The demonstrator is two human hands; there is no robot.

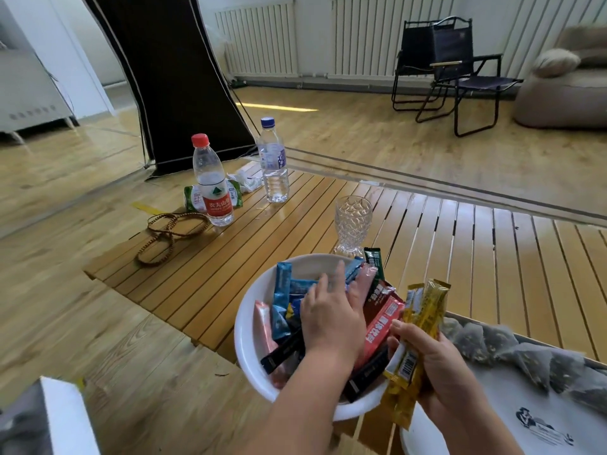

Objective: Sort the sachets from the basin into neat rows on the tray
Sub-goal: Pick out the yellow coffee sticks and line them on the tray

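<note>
Inside the white basin, the left hand lies flat on mixed sachets — fingers spread, gripping nothing. At four o'clock, the right hand clutches yellow sachets — beside the tray.

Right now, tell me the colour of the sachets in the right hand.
Yellow sachets, right hand; head view.
</note>
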